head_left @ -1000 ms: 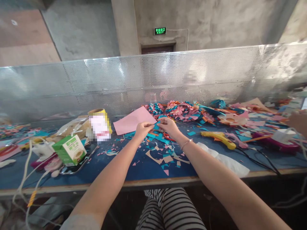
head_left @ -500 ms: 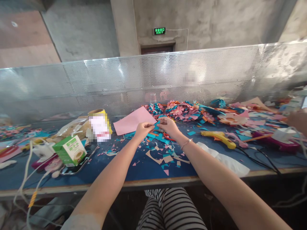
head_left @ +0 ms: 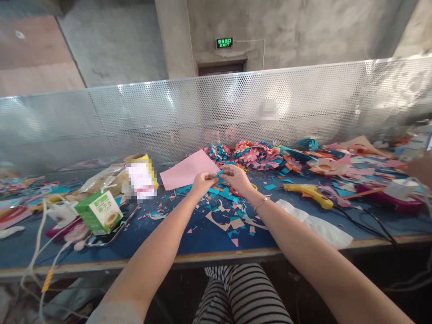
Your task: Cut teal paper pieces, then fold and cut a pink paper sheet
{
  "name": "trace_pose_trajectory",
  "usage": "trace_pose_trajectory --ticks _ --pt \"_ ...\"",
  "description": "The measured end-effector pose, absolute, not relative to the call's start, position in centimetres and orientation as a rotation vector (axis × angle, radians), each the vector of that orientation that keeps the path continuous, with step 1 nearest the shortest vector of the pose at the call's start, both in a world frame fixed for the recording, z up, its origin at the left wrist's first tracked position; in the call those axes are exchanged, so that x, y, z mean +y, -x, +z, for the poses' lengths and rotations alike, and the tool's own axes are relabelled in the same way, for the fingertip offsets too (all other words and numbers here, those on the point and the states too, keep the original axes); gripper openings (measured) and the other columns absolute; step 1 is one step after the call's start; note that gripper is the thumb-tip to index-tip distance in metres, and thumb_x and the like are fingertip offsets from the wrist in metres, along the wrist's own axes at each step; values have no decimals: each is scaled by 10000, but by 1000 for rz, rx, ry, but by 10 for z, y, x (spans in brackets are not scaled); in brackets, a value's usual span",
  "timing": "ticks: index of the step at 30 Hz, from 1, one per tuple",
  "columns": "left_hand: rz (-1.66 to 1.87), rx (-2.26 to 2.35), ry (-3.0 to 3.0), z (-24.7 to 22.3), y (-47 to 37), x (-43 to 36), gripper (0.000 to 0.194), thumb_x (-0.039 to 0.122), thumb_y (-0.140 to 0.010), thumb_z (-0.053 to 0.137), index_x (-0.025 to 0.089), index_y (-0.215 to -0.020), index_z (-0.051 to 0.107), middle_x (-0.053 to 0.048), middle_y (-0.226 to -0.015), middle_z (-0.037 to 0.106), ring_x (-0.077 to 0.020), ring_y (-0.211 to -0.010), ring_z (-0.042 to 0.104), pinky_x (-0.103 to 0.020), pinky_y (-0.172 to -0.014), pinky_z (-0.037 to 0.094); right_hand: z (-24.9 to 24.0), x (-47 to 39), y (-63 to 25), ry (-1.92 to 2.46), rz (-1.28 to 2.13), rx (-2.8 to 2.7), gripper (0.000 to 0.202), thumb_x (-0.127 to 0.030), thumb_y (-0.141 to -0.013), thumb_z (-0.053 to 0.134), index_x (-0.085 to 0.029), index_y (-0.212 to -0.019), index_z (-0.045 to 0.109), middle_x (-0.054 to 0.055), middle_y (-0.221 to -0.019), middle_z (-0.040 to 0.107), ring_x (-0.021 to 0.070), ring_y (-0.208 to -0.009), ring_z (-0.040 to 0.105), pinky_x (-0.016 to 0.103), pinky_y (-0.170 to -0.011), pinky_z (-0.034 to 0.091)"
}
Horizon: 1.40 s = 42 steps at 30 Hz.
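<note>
A small blue paper piece (head_left: pixel 219 173) is pinched between my two hands above the middle of the blue table. My left hand (head_left: pixel 203 182) closes on its left side, thumb and fingers together. From the right, the fingertips of my right hand (head_left: pixel 236 177) grip the same piece. Just behind my left hand lies a pink paper sheet (head_left: pixel 189 170). Below and around both hands are blue, pink and tan paper scraps (head_left: pixel 232 220). The exact shape of the held piece is too small to tell.
Paper flowers (head_left: pixel 256 155) are heaped at the back. A yellow glue gun (head_left: pixel 312 194) with a black cord lies right, near crumpled white material (head_left: pixel 313 225). At left stand a green-white box (head_left: pixel 99 212) and a tape roll (head_left: pixel 137 157). A person's arm shows at far right.
My fingers have shifted slightly around the blue piece, which now shows as a narrower strip. The other person's hand at the far right has moved a little.
</note>
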State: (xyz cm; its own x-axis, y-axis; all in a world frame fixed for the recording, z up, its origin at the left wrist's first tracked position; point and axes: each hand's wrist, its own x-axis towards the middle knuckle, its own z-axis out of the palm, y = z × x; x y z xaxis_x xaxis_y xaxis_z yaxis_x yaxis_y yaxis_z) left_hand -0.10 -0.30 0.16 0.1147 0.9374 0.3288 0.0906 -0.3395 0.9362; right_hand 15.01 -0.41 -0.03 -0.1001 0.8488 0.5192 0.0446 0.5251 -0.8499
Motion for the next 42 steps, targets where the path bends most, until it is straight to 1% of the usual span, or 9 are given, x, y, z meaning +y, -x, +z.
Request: trace_pose_trajectory --ticks 5,10,16,20,26,32,38,42 --pt "1329 997 -1587 0 0 -5 274 286 -537 762 132 -688 593 12 -599 629 -131 -557 606 -282 -625 510 1 -3 -149 753 901 -1448 303 -348 -579 704 -168 -806 615 30 -758 646 157 -753 606 304 -732 479" --pt "1305 983 -1571 0 -1 -5 292 282 -534 770 129 -712 597 10 -608 631 -148 -571 620 -307 -627 522 -2 -1 -148 696 995 -1347 321 -392 -531 742 -169 -730 625 11 -700 628 134 -681 583 270 -656 466" --pt "1267 995 -1590 1 -1 -7 291 283 -530 778 124 -708 613 -6 -609 643 -165 -593 629 -331 -650 530 -1 -5 -147 677 1127 -1239 379 -419 -468 777 -165 -667 578 -15 -640 579 97 -584 521 241 -568 427" --pt "1259 1001 -1593 2 -1 -8 241 254 -558 760 121 -708 626 -8 -606 649 -159 -589 629 -322 -651 529 1 -7 -147 671 1175 -1230 399 -428 -450 783 -165 -646 557 -26 -612 547 87 -562 497 237 -558 419" --pt "1256 1009 -1599 5 -2 -10 219 235 -552 762 122 -684 629 5 -553 632 -142 -553 618 -282 -610 522 1 -8 -147 657 1162 -1224 401 -459 -473 765 -161 -638 553 -28 -598 523 83 -552 473 238 -556 407" --pt "1227 1013 -1567 7 -4 -14 276 250 -507 795 119 -693 638 8 -547 637 -145 -546 627 -281 -613 531 0 -7 -149 676 1083 -1247 428 -494 -504 742 -175 -552 461 -50 -538 441 65 -497 397 228 -506 367" --pt "1242 1032 -1512 5 -4 -12 325 302 -478 813 125 -676 625 -1 -560 646 -170 -567 644 -309 -620 538 1 -6 -149 766 1115 -1378 422 -541 -536 698 -172 -673 546 -23 -600 512 94 -544 471 243 -534 403" --pt "1234 1033 -1495 4 -4 -12 324 287 -489 812 120 -701 633 -14 -577 657 -177 -588 651 -321 -649 538 1 -7 -149 840 914 -1488 429 -546 -539 697 -178 -553 478 -47 -501 418 72 -465 363 231 -454 316"
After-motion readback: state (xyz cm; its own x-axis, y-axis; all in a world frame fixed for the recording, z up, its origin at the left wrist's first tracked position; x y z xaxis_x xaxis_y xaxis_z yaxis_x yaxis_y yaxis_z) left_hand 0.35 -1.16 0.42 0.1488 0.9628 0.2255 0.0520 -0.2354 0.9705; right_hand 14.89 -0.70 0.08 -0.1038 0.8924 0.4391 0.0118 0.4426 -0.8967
